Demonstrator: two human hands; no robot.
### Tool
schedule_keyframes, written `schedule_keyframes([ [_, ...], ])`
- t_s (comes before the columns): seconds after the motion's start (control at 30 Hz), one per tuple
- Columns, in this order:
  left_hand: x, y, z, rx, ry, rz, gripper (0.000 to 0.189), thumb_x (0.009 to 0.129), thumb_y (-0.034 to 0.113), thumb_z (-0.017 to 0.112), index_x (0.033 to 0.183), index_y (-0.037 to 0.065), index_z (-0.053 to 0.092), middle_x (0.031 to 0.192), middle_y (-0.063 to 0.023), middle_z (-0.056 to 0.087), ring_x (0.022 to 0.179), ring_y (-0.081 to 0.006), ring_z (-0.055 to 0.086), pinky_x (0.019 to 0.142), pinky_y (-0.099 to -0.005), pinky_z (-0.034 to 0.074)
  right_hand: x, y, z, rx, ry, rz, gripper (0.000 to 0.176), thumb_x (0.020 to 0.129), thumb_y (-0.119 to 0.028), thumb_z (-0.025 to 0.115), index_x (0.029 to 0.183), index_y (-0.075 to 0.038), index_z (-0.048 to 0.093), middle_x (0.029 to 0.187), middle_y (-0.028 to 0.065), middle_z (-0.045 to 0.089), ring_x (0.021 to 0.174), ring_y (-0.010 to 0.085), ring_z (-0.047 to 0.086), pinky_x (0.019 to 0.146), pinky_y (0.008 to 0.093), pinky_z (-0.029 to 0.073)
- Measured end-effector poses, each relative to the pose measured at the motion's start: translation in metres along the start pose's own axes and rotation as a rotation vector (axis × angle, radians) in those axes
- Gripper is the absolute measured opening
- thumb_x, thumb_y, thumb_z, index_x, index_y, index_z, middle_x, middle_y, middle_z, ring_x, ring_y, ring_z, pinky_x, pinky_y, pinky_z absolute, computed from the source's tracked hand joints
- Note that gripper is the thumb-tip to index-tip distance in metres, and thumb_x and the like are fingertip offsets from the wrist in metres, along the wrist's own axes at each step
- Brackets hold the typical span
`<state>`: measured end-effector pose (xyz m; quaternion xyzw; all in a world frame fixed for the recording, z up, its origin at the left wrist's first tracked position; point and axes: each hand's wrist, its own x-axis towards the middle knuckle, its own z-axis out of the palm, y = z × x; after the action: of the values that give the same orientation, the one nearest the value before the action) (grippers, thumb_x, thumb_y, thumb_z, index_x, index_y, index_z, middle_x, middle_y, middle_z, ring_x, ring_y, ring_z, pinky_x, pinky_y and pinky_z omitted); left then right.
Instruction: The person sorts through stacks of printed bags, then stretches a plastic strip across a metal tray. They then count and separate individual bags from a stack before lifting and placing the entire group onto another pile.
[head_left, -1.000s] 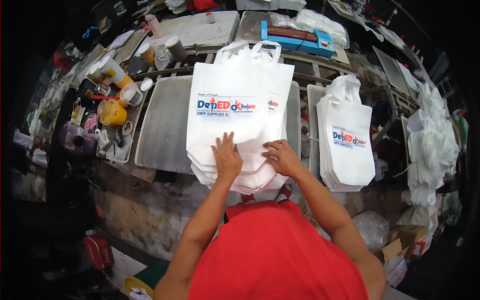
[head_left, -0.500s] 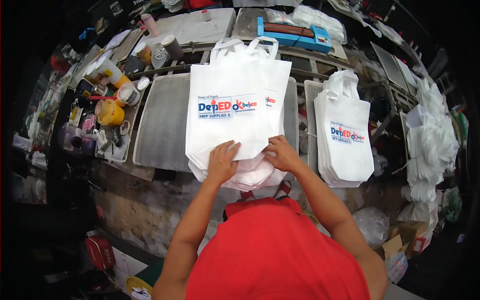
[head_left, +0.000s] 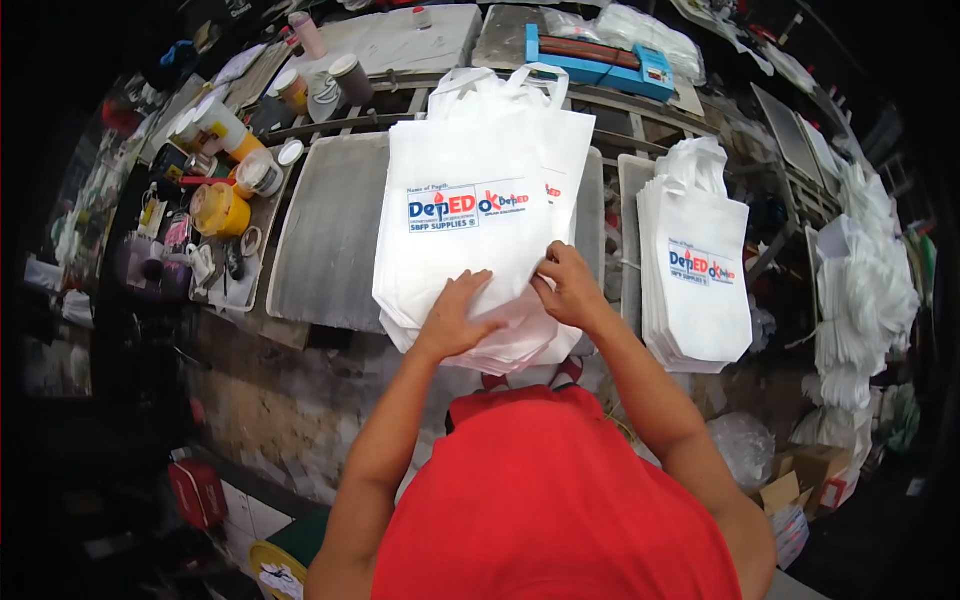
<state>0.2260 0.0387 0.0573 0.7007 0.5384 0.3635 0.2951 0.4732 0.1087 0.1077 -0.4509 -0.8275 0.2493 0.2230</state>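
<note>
A pile of white fabric tote bags [head_left: 460, 150], printed in blue and red, lies in front of me with its handles pointing away. My left hand [head_left: 458, 318] rests on the lower part of the top bag, its fingers apart and thumb stretched out. At the bag's lower right edge, my right hand [head_left: 568, 287] pinches the edge of the top bag between thumb and fingers. Under the top bag, the print of another bag shows at the right. To the right lies a second stack of the same printed bags [head_left: 695, 225].
Grey boards [head_left: 335, 230] lie under and beside the pile. At the left stand paint tubs, among them a yellow tub [head_left: 220, 212], with tools on a tray. A blue device [head_left: 600, 62] sits at the back. More white bags [head_left: 865, 290] are heaped at the far right.
My right hand has moved up along the bag's right edge, and its fingers have closed on it. The left hand's thumb has spread out. The view has shifted slightly.
</note>
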Motion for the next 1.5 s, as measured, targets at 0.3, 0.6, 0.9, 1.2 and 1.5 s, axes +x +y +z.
schedule_keyframes([
  [0.3, 0.004, -0.007, -0.015, -0.192, 0.232, -0.2, 0.031, 0.098, 0.004, 0.061, 0.127, 0.002, 0.07, 0.105, -0.0238, 0.076, 0.103, -0.0309, 0.074, 0.098, -0.0374, 0.052, -0.021, 0.024, 0.007, 0.006, 0.017, -0.201, 0.021, 0.084, -0.009, 0.075, 0.105, -0.012, 0.075, 0.13, 0.009, 0.063, 0.127, 0.0357, 0.054, 0.11, 0.043, 0.043],
  [0.6, 0.014, -0.002, -0.036, -0.213, 0.306, -0.345, 0.03, 0.1, 0.022, 0.069, 0.119, -0.001, 0.073, 0.096, -0.0147, 0.078, 0.091, -0.0202, 0.071, 0.085, -0.0346, 0.053, 0.0, 0.011, 0.005, 0.264, 0.021, -0.07, 0.009, 0.09, -0.009, 0.072, 0.099, -0.006, 0.073, 0.11, 0.0081, 0.069, 0.105, 0.0281, 0.063, 0.092, 0.0414, 0.05],
  [0.9, 0.01, 0.03, -0.028, -0.122, 0.117, -0.055, 0.043, 0.092, 0.014, 0.07, 0.133, 0.0, 0.064, 0.116, -0.0253, 0.072, 0.111, -0.0377, 0.07, 0.094, -0.04, 0.053, 0.028, -0.045, 0.011, 0.98, 0.187, -0.201, 0.016, 0.089, 0.003, 0.069, 0.104, 0.002, 0.066, 0.114, 0.0137, 0.067, 0.111, 0.0205, 0.067, 0.096, 0.0335, 0.055],
  [1.2, 0.001, -0.032, -0.016, -0.273, 0.572, -0.144, 0.032, 0.096, 0.009, 0.052, 0.119, -0.009, 0.065, 0.103, -0.0247, 0.074, 0.099, -0.0361, 0.072, 0.085, -0.0425, 0.054, 0.005, -0.001, 0.024, -0.082, 0.052, 0.494, 0.054, 0.08, -0.047, 0.084, 0.098, 0.002, 0.072, 0.1, 0.0196, 0.074, 0.104, 0.0392, 0.066, 0.088, 0.0496, 0.052],
  [1.5, 0.003, -0.011, -0.016, -0.231, 0.544, -0.149, 0.03, 0.1, 0.01, 0.056, 0.121, -0.008, 0.066, 0.11, -0.0237, 0.073, 0.106, -0.0352, 0.07, 0.09, -0.0404, 0.052, 0.015, 0.006, 0.049, -0.183, 0.075, 0.473, 0.024, 0.084, -0.026, 0.078, 0.086, -0.004, 0.069, 0.093, 0.0159, 0.072, 0.093, 0.0353, 0.065, 0.083, 0.0486, 0.048],
])
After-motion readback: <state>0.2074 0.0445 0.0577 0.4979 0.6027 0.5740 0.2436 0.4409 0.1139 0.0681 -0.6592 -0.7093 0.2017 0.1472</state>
